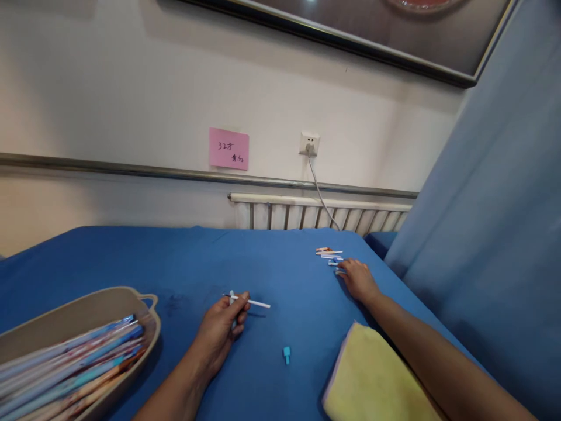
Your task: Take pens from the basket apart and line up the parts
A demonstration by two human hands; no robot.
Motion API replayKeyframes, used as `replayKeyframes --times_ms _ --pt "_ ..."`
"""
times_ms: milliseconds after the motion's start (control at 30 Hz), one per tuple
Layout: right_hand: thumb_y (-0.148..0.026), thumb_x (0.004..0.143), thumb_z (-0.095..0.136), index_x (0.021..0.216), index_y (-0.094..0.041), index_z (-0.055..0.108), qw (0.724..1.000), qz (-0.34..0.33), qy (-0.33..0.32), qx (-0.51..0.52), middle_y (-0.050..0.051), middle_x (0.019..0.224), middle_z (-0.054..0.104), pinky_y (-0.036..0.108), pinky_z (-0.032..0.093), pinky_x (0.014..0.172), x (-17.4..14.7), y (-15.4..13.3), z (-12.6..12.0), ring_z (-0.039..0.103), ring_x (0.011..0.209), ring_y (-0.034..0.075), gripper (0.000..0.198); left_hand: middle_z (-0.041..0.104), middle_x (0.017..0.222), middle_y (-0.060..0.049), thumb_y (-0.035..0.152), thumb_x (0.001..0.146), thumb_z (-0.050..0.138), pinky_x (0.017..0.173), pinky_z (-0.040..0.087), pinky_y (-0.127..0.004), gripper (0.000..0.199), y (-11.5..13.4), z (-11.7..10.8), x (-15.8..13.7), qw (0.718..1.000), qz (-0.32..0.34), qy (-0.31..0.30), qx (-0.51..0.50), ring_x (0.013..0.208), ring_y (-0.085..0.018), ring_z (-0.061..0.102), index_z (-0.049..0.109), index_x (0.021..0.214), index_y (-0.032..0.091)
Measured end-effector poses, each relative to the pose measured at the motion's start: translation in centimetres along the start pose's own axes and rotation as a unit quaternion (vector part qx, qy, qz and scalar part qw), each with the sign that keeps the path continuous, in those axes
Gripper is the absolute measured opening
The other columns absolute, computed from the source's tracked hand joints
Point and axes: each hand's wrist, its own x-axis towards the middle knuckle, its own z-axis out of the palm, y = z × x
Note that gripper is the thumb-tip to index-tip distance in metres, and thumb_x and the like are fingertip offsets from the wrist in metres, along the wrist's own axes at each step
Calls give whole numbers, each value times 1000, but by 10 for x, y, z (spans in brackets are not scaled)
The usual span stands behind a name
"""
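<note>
My left hand is closed around a thin white pen refill with a dark tip, and a pale blue pen part shows upright between the same fingers. Over at the far right of the blue cloth, my right hand has its fingers bent together beside a row of small pen parts, white, orange and blue. A small light piece shows at its fingertips; whether they grip it is hard to see. Between the hands, nearer to me, lies a turquoise pen part.
A beige basket at the left holds several colourful pens, blurred. Near my right forearm lies a folded yellow cloth. A blue curtain hangs at the right; behind the table stand a white radiator and a plugged-in cable.
</note>
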Motion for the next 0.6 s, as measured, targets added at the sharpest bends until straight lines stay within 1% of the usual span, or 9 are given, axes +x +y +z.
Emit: replayKeyframes --times_ms 67,133,200,233,300,367,433,500,600 --pt "-23 88 46 109 -18 59 1000 -2 0 25 9 107 61 29 37 83 -6 -20 -3 55 96 19 26 49 62 4 40 65 73 36 24 -13 34 -1 0 0 1000 -1 -6 7 46 -4 35 52 72 14" --pt "-27 88 45 103 -20 61 997 -16 -27 67 4 96 65 25 41 72 -21 -50 -6 59 81 15 23 50 61 4 41 65 73 35 22 -14 35 -1 1 0 1000 -3 -13 12 46 -4 35 52 73 14" --pt "-35 84 51 94 -21 63 974 -59 -128 175 2 84 67 23 40 63 -43 -85 -10 59 73 15 21 48 56 5 42 66 71 35 20 -14 34 -1 1 0 999 -2 -23 22 43 -4 32 53 73 14" --pt "-39 81 54 93 -22 63 962 -78 -168 200 1 81 67 23 40 60 -55 -101 -12 59 70 15 23 46 53 5 43 67 70 35 19 -15 34 -1 2 -1 999 -1 -29 28 42 -4 31 53 74 14" --pt "-45 71 64 94 -22 62 955 -97 -203 194 1 81 67 24 38 57 -79 -129 -13 59 67 16 32 46 51 6 44 67 70 35 18 -16 35 -1 3 -3 999 2 -33 37 40 -4 29 54 75 14" --pt "-38 69 67 90 -22 62 959 -111 -203 164 2 84 66 24 37 59 -95 -146 -12 59 71 17 27 51 56 5 43 64 72 35 18 -16 36 0 3 -5 999 7 -28 39 41 -4 31 54 77 15" --pt "-25 71 62 89 -21 60 963 -120 -186 153 2 82 65 24 36 60 -102 -154 -9 59 73 17 18 55 60 3 42 62 73 35 18 -16 37 1 4 -7 999 10 -26 43 41 -3 32 54 79 15" --pt "-17 74 55 89 -21 58 966 -109 -163 167 1 77 64 23 35 58 -101 -156 -7 57 68 15 16 53 56 4 43 63 72 36 18 -16 36 2 5 -10 997 8 -35 63 39 -3 32 54 78 15" --pt "-18 77 52 90 -21 55 972 -75 -98 202 0 73 61 23 35 57 -92 -157 -8 55 64 14 13 47 47 7 46 64 70 36 19 -16 36 2 7 -13 992 11 -57 108 37 -4 32 55 76 15"
